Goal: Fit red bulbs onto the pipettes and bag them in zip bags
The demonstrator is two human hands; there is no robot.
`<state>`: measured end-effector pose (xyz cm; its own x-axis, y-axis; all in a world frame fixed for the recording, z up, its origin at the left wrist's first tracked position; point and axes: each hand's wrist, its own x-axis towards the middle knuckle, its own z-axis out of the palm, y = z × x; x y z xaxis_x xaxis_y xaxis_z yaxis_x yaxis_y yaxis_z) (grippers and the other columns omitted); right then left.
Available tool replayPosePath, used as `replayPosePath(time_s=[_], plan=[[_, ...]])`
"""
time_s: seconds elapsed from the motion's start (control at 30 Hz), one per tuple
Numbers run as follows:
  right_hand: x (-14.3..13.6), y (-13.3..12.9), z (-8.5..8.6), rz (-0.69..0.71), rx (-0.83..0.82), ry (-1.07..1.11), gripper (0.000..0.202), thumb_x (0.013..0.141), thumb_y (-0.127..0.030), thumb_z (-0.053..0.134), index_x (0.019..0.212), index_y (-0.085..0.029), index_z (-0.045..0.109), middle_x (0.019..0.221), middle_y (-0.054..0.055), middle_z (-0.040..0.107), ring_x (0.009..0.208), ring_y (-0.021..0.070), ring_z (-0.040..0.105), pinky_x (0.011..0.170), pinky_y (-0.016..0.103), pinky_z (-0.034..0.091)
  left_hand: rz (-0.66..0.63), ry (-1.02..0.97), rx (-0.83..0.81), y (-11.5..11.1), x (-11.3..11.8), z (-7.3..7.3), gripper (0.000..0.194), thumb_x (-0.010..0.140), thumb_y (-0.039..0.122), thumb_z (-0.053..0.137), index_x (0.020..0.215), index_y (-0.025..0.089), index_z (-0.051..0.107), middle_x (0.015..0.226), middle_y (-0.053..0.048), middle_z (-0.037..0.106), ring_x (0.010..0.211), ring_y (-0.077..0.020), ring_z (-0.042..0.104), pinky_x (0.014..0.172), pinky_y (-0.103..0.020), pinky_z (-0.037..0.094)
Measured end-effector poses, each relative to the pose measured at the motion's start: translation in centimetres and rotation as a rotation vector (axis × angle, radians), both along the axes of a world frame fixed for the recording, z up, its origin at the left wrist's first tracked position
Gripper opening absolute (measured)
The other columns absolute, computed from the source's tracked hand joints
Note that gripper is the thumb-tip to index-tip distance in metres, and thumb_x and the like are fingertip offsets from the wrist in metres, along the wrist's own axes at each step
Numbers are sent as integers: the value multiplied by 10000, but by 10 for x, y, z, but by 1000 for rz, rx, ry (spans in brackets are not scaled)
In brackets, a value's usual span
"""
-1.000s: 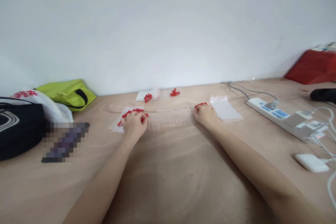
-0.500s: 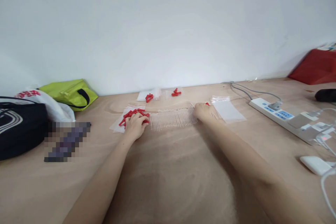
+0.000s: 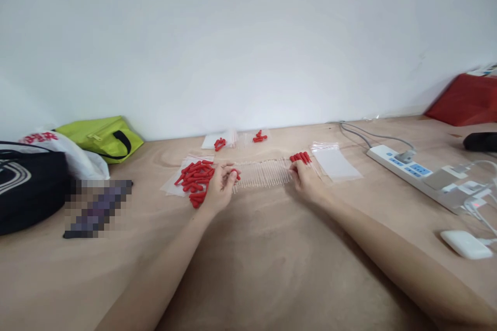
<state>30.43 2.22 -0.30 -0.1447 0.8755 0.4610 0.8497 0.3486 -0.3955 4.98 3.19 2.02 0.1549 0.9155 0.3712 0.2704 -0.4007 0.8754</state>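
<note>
My left hand (image 3: 220, 186) is closed with a red rubber bulb (image 3: 235, 174) pinched at its fingertips. Left of it a heap of red bulbs (image 3: 194, 175) lies partly on a clear plastic bag (image 3: 171, 186). Between my hands thin clear tubes (image 3: 261, 173), like dropper tubes, lie side by side in a row. At the row's right end my right hand (image 3: 306, 181) has its thumb and fingers closed around the end of a clear tube. Just beyond these fingers, several red bulbs (image 3: 301, 157) sit side by side at the tubes' far ends.
Clear zip bags (image 3: 336, 160) lie right of my right hand. Small groups of red bulbs (image 3: 260, 137) rest on bags by the wall. A power strip (image 3: 399, 168) with cables and a white charger (image 3: 466, 244) stand right; a black bag (image 3: 33, 191) and a green bag (image 3: 101, 137) left.
My left hand has left the heap and moved right, a red bulb now in its fingers. My right hand has shifted slightly towards me, uncovering the red bulbs on the tubes.
</note>
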Motion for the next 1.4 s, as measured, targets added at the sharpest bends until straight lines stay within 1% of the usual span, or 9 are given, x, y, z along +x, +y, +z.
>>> replayPosePath(time_s=[0.1,0.27,0.43,0.57,0.73,0.83,1.0,1.2,1.4], plan=[[-1,-14,-12,182,92,59,297,790,-84,342,1030,-163,498,887,94,584,831,200,533,746,346,411,-94,-30,-105,-12,17,-9,198,788,319,489,909,164,512,829,-34,593,733,-124,583,700,-267,474],[-9,-23,-12,293,89,154,331,782,-65,357,1021,-171,560,816,74,581,773,174,538,686,307,429,-114,-18,-117,-19,26,-25,143,713,260,596,726,154,501,765,-29,593,730,-134,591,685,-253,471],[-13,-28,-10,296,33,193,277,829,-117,369,985,-173,591,809,64,609,739,153,547,681,300,407,-93,22,-94,-21,24,-29,135,749,247,566,834,166,500,800,-25,597,750,-141,610,665,-251,482],[-12,-30,-13,328,50,11,275,835,-122,384,980,-188,608,809,58,625,780,167,540,730,337,344,-53,234,79,-23,21,-25,148,805,233,501,921,175,573,896,-53,620,837,-163,595,726,-287,472],[-10,-28,-12,342,33,-77,187,851,-277,462,872,-204,632,777,36,633,771,155,539,773,341,289,-7,443,215,-22,19,-19,146,817,244,498,862,187,625,825,-48,638,820,-190,574,751,-345,441],[-12,-27,-9,352,22,-122,205,841,-326,484,773,-192,624,709,22,623,735,150,532,778,341,268,-9,483,220,-22,18,-18,130,814,229,502,857,191,619,836,-45,647,832,-196,577,761,-349,424],[-14,-29,-5,345,82,-217,216,870,-225,407,909,-195,618,780,47,632,785,163,517,795,351,242,-16,554,199,-24,18,-16,109,820,207,498,849,192,602,863,-30,669,835,-188,599,780,-339,382],[-16,-31,0,239,107,-116,216,863,-206,394,844,-178,608,791,47,641,769,163,500,810,353,235,-15,594,181,-24,19,-17,106,824,204,501,865,201,599,865,-12,681,828,-185,609,782,-343,341],[-22,-30,-2,256,80,-94,203,862,-207,399,860,-178,600,784,42,644,763,159,519,799,344,245,-17,596,169,-24,20,-18,105,822,220,497,856,192,592,858,-19,683,810,-187,609,788,-355,331]])
